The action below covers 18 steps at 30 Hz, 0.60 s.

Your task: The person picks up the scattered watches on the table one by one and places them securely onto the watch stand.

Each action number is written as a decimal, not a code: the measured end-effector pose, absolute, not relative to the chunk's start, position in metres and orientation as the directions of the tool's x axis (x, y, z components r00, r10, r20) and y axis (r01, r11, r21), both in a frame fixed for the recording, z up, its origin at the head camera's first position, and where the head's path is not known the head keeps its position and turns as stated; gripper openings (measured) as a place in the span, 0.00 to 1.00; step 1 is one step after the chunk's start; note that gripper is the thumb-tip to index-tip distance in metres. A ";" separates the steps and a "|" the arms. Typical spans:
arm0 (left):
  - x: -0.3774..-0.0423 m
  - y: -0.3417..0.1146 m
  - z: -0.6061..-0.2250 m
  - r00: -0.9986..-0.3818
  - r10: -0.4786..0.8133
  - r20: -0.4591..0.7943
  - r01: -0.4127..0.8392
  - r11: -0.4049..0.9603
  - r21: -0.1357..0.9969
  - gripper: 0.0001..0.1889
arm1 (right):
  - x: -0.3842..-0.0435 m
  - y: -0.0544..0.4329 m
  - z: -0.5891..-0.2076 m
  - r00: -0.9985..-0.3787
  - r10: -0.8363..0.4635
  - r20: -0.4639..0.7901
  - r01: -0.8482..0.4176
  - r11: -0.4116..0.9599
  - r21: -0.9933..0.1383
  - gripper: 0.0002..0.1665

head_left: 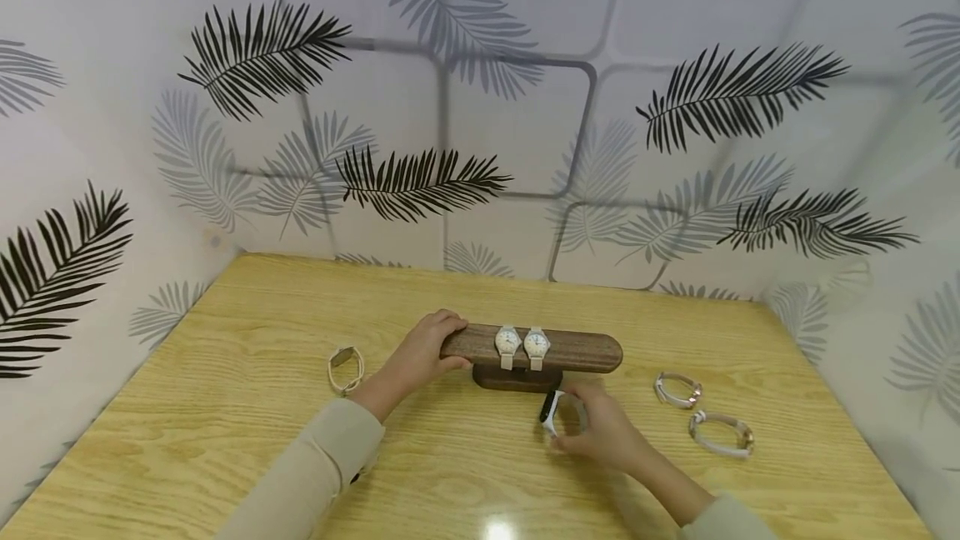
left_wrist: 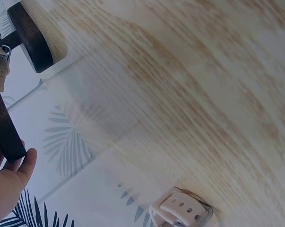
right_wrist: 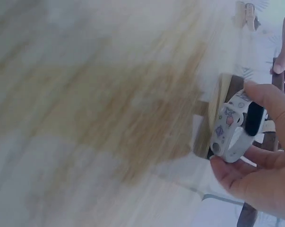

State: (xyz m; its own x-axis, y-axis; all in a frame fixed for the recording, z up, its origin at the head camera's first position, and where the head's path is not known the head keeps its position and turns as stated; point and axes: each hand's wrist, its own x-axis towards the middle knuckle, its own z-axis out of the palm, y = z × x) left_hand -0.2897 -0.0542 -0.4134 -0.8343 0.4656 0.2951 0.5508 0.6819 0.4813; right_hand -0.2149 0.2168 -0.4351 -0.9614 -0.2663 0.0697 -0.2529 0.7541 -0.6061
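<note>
A dark wooden watch stand (head_left: 577,350) with a rounded bar on a short base stands mid-table. Two watches with round pale dials, a left one (head_left: 507,342) and a right one (head_left: 536,344), are strapped side by side around its bar. My left hand (head_left: 420,354) grips the bar's left end, thumb below and fingers over the top. In front of the base, my right hand (head_left: 600,430) pinches a white smart band (right_wrist: 232,125) with a black screen and small coloured prints on its strap. The band is closed in a loop and held off the stand.
Left of the stand lies a pale-strapped watch (head_left: 346,371), its buckle holes showing in the left wrist view. To the right lie two more looped watches, a nearer one (head_left: 722,433) and a farther one (head_left: 678,390). A leaf-patterned wall covering (head_left: 495,123) rises behind the wooden table (head_left: 262,315).
</note>
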 end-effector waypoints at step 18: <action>-0.291 -0.054 -0.417 -0.840 0.456 0.296 0.543 0.690 0.478 0.30 | -0.205 0.209 -0.435 -0.828 -0.431 0.358 -0.545 0.470 -0.694 0.41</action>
